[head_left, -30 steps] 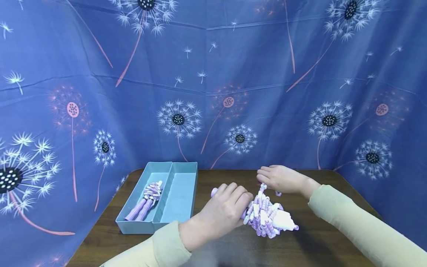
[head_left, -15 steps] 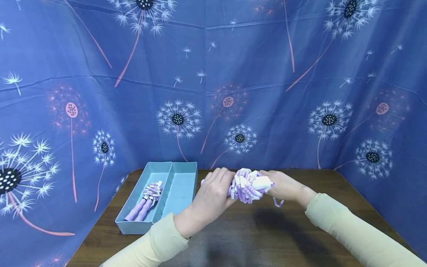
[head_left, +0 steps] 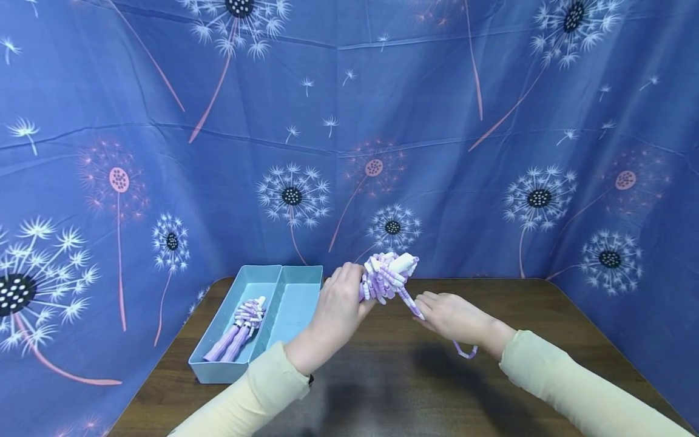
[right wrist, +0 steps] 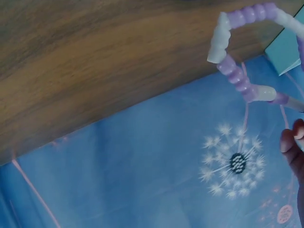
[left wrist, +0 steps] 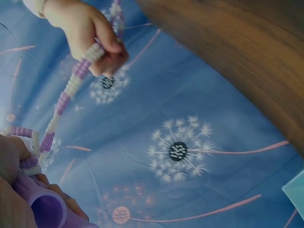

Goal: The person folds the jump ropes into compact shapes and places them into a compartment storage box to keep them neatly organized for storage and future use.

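My left hand (head_left: pixel 334 306) grips the purple handles of a beaded jump rope, raised above the table. In the left wrist view, a handle's (left wrist: pixel 29 190) hollow end shows among the fingers. Purple-and-white segments of the jump rope (head_left: pixel 384 278) are bunched just past that hand. From the bunch, a strand (left wrist: pixel 71 90) runs straight to my right hand (head_left: pixel 455 318), which pinches it lower and to the right. The loose tail (right wrist: pixel 232 76) bends in an arc in the right wrist view. Most of the right fingers are out of that view.
A blue-green two-part box (head_left: pixel 286 312) stands on the left of the wooden table (head_left: pixel 393 376). Its left compartment holds another jump rope (head_left: pixel 240 331) with purple handles, wrapped up. A blue dandelion-print curtain (head_left: pixel 349 133) hangs behind and along the sides.
My left hand has raised the bunched jump rope and moved it leftward. My right hand went from above the bunch, behind it, to the lower right, with the strand now stretched between the hands.
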`<state>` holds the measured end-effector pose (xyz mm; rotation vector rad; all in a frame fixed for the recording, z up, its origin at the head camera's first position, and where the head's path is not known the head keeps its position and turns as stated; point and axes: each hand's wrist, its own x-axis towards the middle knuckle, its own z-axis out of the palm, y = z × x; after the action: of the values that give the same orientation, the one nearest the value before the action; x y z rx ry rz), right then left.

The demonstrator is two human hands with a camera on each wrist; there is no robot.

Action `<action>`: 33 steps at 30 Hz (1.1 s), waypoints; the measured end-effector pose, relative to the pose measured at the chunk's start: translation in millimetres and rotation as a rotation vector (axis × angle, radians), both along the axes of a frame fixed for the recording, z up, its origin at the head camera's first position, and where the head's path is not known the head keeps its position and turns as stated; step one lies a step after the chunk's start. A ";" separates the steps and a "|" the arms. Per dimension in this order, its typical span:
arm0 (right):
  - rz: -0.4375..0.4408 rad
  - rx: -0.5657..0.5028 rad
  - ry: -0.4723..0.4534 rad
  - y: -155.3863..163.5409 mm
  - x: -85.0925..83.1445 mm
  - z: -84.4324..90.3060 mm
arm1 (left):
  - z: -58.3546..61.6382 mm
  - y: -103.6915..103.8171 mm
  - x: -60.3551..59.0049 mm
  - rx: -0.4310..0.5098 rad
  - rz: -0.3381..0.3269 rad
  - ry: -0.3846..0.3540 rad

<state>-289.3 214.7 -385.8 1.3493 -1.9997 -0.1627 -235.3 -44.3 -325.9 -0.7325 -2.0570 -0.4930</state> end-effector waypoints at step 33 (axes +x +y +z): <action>-0.066 -0.022 0.148 -48.3 92.3 51.7 | -45.5 1.6 -28.2 -0.213 0.455 -0.083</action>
<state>-197.0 166.4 -334.0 1.2223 -1.9172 -0.2620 -263.5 -42.6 -371.5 -0.3451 -2.2875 -0.0464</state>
